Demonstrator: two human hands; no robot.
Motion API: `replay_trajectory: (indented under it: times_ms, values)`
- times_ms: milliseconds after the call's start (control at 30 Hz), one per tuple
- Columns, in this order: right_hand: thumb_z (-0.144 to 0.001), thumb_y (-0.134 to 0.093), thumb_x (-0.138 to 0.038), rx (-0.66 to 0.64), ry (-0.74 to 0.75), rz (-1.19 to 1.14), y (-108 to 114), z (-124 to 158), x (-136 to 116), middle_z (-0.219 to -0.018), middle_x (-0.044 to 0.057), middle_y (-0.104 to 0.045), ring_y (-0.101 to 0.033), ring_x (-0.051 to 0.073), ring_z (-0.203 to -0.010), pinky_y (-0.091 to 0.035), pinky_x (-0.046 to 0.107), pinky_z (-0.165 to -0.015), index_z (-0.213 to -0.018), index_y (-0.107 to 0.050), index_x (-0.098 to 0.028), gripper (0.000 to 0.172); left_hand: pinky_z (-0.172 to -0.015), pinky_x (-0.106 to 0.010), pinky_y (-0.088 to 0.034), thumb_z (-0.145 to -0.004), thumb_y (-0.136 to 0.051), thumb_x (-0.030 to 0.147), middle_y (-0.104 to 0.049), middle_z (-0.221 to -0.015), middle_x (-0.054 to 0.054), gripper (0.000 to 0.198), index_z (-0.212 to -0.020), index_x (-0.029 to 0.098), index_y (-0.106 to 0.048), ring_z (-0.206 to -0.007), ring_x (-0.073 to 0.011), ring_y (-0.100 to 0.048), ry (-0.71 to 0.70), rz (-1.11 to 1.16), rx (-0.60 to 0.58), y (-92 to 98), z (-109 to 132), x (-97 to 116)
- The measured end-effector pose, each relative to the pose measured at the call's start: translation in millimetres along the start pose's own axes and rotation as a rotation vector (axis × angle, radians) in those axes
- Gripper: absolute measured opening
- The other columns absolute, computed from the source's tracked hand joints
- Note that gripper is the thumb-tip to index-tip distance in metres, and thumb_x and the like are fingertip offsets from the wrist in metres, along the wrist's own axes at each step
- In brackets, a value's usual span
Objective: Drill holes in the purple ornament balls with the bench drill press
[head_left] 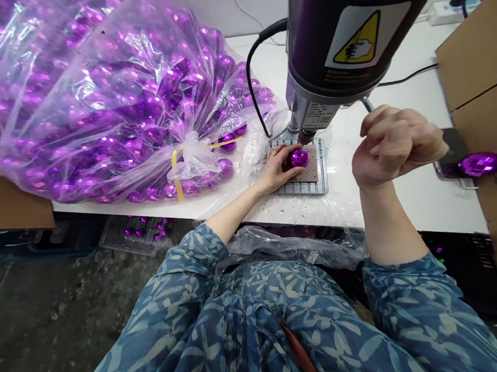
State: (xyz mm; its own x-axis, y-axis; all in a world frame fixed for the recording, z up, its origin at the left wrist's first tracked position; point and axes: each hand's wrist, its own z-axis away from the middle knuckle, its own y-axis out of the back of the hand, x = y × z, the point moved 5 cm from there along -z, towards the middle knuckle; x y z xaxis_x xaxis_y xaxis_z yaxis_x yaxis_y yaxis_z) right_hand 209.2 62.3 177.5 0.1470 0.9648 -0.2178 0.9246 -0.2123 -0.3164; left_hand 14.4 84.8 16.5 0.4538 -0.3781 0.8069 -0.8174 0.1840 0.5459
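My left hand (pixel 278 169) curls its thumb and fingers around a shiny purple faceted ball (pixel 300 158). Under the ball lies a brown board (pixel 310 172) on the grey slotted metal base (pixel 323 183) of a bench drill press (pixel 328 48). The drill's chuck (pixel 308 136) and thin bit come down right over the ball, and the bit's tip meets or nearly meets its top. At the machine's right side, my right hand (pixel 395 146) is closed on the metal feed lever (pixel 368 104); its grip end is hidden in the fist.
A big clear bag (pixel 96 106) of purple balls, tied with yellow strip, fills the left of the white table (pixel 344 201). Another purple ball (pixel 482 163) sits at the right, near cardboard boxes (pixel 480 64). A black cable (pixel 249 77) loops left of the drill. Plastic sheeting (pixel 296 245) hangs along the front edge.
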Motion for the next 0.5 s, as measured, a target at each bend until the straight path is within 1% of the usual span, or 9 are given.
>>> replay_trajectory:
  times_ms: [133, 233, 267, 300, 333, 367, 400, 433, 500]
  values:
    - [-0.103, -0.071, -0.051, 0.003, -0.044, 0.016, -5, -4, -3, -0.047, -0.009, -0.015, -0.022, 0.000, -0.039, -0.036, 0.021, -0.045, -0.066, -0.020, -0.016, 0.071, -0.139, -0.062, -0.038, -0.101, -0.081, 0.049, -0.064, -0.163, -0.016, 0.065, -0.159, 0.027, -0.061, -0.166, -0.0382, -0.047, 0.005, 0.017, 0.006, 1.0, 1, 1]
    - [-0.104, -0.070, -0.053, 0.002, -0.116, 0.012, -22, -32, -11, -0.049, -0.007, -0.019, -0.028, 0.000, -0.040, -0.029, 0.019, -0.043, -0.065, -0.023, -0.016, 0.071, -0.139, -0.061, -0.038, -0.100, -0.083, 0.051, -0.064, -0.163, -0.015, 0.065, -0.158, 0.028, -0.062, -0.166, -0.0379, -0.048, 0.006, 0.032, 0.007, 2.2, 1, 2]
    - [-0.104, -0.069, -0.054, 0.001, -0.168, 0.020, -29, -45, -13, -0.049, -0.007, -0.023, -0.032, 0.000, -0.042, -0.025, 0.019, -0.044, -0.066, -0.026, -0.016, 0.069, -0.139, -0.061, -0.039, -0.100, -0.083, 0.051, -0.065, -0.163, -0.015, 0.065, -0.157, 0.028, -0.062, -0.165, -0.0378, -0.049, 0.006, 0.037, 0.013, 2.7, 0, 3]
    - [-0.102, -0.071, -0.054, -0.011, -0.218, 0.032, -37, -58, -13, -0.050, -0.006, -0.026, -0.037, 0.000, -0.044, -0.026, 0.020, -0.045, -0.066, -0.027, -0.016, 0.068, -0.139, -0.061, -0.039, -0.100, -0.083, 0.051, -0.066, -0.162, -0.016, 0.065, -0.157, 0.027, -0.063, -0.164, -0.0377, -0.050, 0.007, 0.039, 0.021, 3.1, -1, 3]
    - [-0.098, -0.071, -0.061, -0.040, -0.270, 0.037, -46, -71, -13, -0.051, -0.006, -0.028, -0.039, 0.001, -0.043, -0.026, 0.021, -0.045, -0.067, -0.028, -0.018, 0.069, -0.138, -0.061, -0.041, -0.100, -0.083, 0.050, -0.066, -0.161, -0.016, 0.065, -0.156, 0.026, -0.063, -0.163, -0.0377, -0.051, 0.009, 0.040, 0.034, 3.5, -1, 3]
    - [-0.086, -0.072, -0.072, -0.086, -0.370, 0.044, -53, -80, -9, -0.051, -0.007, -0.028, -0.037, 0.002, -0.042, -0.026, 0.023, -0.045, -0.068, -0.027, -0.020, 0.071, -0.137, -0.061, -0.043, -0.100, -0.083, 0.050, -0.067, -0.160, -0.017, 0.065, -0.156, 0.025, -0.063, -0.162, -0.0376, -0.053, 0.012, 0.036, 0.050, 4.0, 0, 3]
    - [-0.077, -0.071, -0.078, -0.117, -0.420, 0.061, -58, -88, -5, -0.050, -0.007, -0.029, -0.038, 0.003, -0.042, -0.024, 0.025, -0.044, -0.068, -0.028, -0.021, 0.072, -0.135, -0.061, -0.045, -0.100, -0.083, 0.051, -0.068, -0.159, -0.017, 0.064, -0.155, 0.024, -0.064, -0.160, -0.0377, -0.055, 0.017, 0.028, 0.073, 4.6, 2, 4]
    - [-0.072, -0.069, -0.081, -0.124, -0.460, 0.069, -59, -94, 0, -0.050, -0.007, -0.029, -0.039, 0.005, -0.042, -0.023, 0.027, -0.043, -0.068, -0.028, -0.024, 0.071, -0.134, -0.062, -0.047, -0.100, -0.083, 0.053, -0.068, -0.159, -0.018, 0.064, -0.154, 0.024, -0.063, -0.159, -0.0378, -0.057, 0.023, 0.014, 0.109, 5.8, 6, 4]
    - [-0.073, -0.063, -0.084, -0.186, -0.483, 0.090, -55, -97, 12, -0.051, -0.005, -0.030, -0.041, 0.006, -0.043, -0.028, 0.028, -0.044, -0.065, -0.027, -0.025, 0.070, -0.131, -0.063, -0.050, -0.101, -0.081, 0.059, -0.069, -0.157, -0.018, 0.066, -0.154, 0.024, -0.061, -0.156, -0.0380, -0.059, 0.029, -0.023, 0.213, 9.5, 24, 7]
